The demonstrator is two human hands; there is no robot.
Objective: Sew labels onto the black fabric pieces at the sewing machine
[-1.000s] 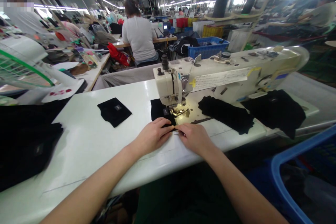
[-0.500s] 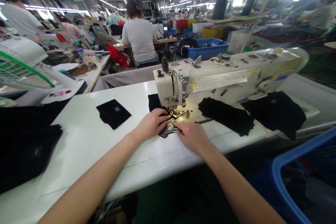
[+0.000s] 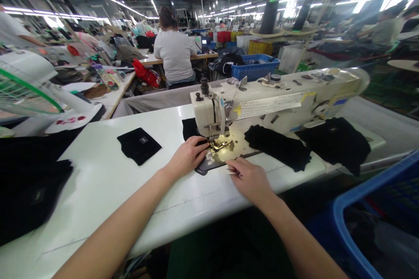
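Note:
My left hand (image 3: 188, 157) lies beside the presser foot (image 3: 218, 144) of a white sewing machine (image 3: 278, 100). Its fingers press together on a small black fabric piece (image 3: 189, 129), which runs behind the hand and partly under the machine head. To the right of the needle plate (image 3: 212, 161), my right hand (image 3: 250, 178) is closed around a thin pale tool (image 3: 231, 171), mostly hidden by the fingers. Its fingertips are at the plate's edge, apart from the fabric.
A black piece with a small label (image 3: 139, 145) lies on the table's left. Stacked black pieces (image 3: 278, 146) and more black fabric (image 3: 337, 141) lie to the right. Darker cloth (image 3: 32, 196) covers the left edge. A blue basket (image 3: 340, 213) stands front right, a fan (image 3: 29, 83) back left.
My right hand has drawn back from the presser foot, toward me and to the right, and the pale tool shows in it. My left hand stays by the foot. The view has shifted slightly.

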